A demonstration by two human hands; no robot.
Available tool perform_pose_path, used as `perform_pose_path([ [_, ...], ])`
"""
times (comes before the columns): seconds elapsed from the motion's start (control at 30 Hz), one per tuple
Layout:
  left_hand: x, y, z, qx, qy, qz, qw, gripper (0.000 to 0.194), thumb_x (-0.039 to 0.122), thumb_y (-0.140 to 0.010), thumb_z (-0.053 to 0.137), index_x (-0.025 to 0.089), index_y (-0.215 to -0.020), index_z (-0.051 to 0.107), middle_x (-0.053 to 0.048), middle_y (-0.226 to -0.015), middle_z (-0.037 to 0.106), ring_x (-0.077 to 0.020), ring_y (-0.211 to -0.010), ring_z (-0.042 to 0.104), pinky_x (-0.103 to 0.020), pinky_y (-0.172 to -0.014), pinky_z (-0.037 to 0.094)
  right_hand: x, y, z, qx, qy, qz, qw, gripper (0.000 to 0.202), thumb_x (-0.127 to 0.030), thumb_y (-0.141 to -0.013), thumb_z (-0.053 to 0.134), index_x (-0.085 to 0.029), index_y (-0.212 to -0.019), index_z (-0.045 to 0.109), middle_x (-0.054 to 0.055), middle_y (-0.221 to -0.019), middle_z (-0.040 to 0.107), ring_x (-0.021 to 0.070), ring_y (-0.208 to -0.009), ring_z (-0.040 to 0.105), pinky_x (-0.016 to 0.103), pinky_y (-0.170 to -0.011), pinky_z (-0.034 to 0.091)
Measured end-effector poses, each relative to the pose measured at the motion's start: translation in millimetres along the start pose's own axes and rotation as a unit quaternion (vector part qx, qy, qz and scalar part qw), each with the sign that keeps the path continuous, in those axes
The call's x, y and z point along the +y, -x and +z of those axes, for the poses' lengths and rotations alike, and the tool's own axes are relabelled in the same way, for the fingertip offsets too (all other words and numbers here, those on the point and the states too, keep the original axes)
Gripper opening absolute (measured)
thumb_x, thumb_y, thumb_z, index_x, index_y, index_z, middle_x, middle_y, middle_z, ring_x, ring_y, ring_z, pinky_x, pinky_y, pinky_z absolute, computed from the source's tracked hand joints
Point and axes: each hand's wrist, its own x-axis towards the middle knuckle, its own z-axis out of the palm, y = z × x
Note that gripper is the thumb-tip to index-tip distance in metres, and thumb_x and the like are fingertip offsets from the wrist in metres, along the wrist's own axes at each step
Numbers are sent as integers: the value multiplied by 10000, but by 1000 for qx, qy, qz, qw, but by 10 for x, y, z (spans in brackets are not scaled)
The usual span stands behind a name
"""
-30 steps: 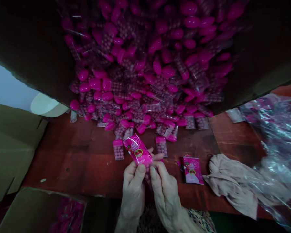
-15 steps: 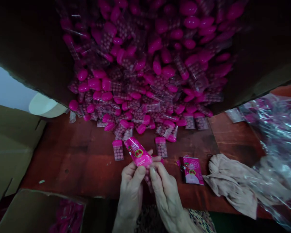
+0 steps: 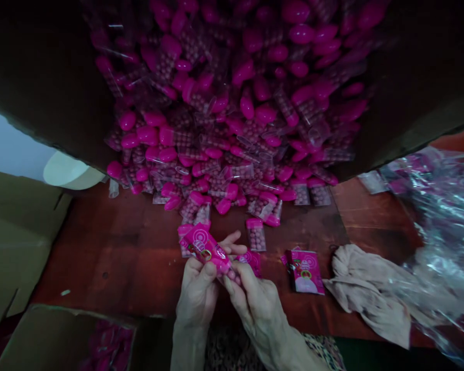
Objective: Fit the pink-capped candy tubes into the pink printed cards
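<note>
My left hand [image 3: 197,291] is closed on a pink printed wrapper [image 3: 201,239], thumb on top. In my right hand [image 3: 257,299], thumb and fingers pinch a small clear candy box [image 3: 235,276] of pink balls, its end meeting or inside the wrapper's near end. How far it goes in is hidden. Beyond my fingers a candy box [image 3: 258,237] with a pink cap lies on the table. Another candy box [image 3: 184,251] is partly covered by the wrapper. A second pink wrapper [image 3: 251,262] shows behind my right fingers.
A heap of pink-capped candy boxes [image 3: 216,149] spills from a large cardboard carton [image 3: 34,103]. Flat pink wrappers [image 3: 307,273] lie right, beside a beige cloth [image 3: 367,288] and clear plastic [image 3: 448,232]. Pink packs fill an open carton [image 3: 42,335] at lower left.
Both hands have shifted slightly left and the wrapper has moved left and down, now overlapping the left candy box. Fingers of my right hand have spread outward, exposing more of the wrapper behind.
</note>
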Motion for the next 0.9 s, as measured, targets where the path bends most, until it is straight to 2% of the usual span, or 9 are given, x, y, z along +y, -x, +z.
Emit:
perform_pose_path([
  [0.1, 11, -9, -59, -48, -2, -14, 999, 293, 398, -717, 650, 163, -888, 693, -146, -1038, 683, -348, -1141, 507, -459, -906, 418, -44, -22, -67, -19, -20, 14, 1000, 237, -242, -941, 321, -149, -964, 539, 17, -627, 644, 122, -471, 606, 190, -464, 459],
  [0.2, 5, -29, -38, -55, -1, -34, 998, 342, 441, -684, 671, 159, -876, 692, -147, -1020, 688, -351, -1106, 534, -462, -903, 419, -54, -42, -110, -38, -55, 35, 997, 226, -238, -932, 344, -152, -988, 545, 10, -632, 641, 111, -463, 595, 176, -466, 451],
  [0.43, -73, -3, 189, 49, -31, -37, 998, 195, 292, -796, 582, 164, -871, 709, -108, -914, 719, -272, -1073, 568, -399, -924, 410, 6, -16, -34, 34, -61, 124, 990, 247, -284, -929, 358, -150, -967, 562, 35, -648, 660, 140, -507, 626, 199, -474, 453],
  [0.57, -88, 10, 217, 122, -27, -41, 991, 187, 275, -802, 579, 151, -855, 708, -104, -880, 723, -243, -959, 627, -371, -873, 452, -7, -91, -67, -12, -142, 164, 976, 236, -278, -932, 368, -166, -923, 575, 13, -652, 649, 122, -532, 612, 189, -501, 454],
  [0.67, -63, -1, 222, 138, 2, -42, 990, 194, 276, -778, 612, 147, -888, 706, -109, -908, 722, -241, -966, 627, -369, -883, 449, -12, -119, -94, -32, -158, 178, 971, 221, -299, -927, 393, -179, -872, 570, -1, -636, 632, 111, -517, 590, 183, -492, 440],
  [0.77, -59, 13, 246, 155, 20, -43, 987, 226, 288, -792, 598, 155, -945, 698, -111, -939, 718, -242, -996, 617, -381, -898, 442, -32, -77, -80, -5, -139, 164, 977, 256, -352, -932, 365, -201, -886, 566, 8, -646, 640, 128, -534, 600, 200, -511, 453],
  [0.9, -105, 71, 274, 154, 4, -56, 987, 230, 282, -826, 553, 143, -928, 705, -114, -925, 720, -237, -1056, 584, -364, -925, 424, -85, 0, -35, 12, -89, 169, 982, 345, -403, -940, 290, -206, -954, 573, 49, -653, 649, 168, -540, 609, 238, -510, 460],
])
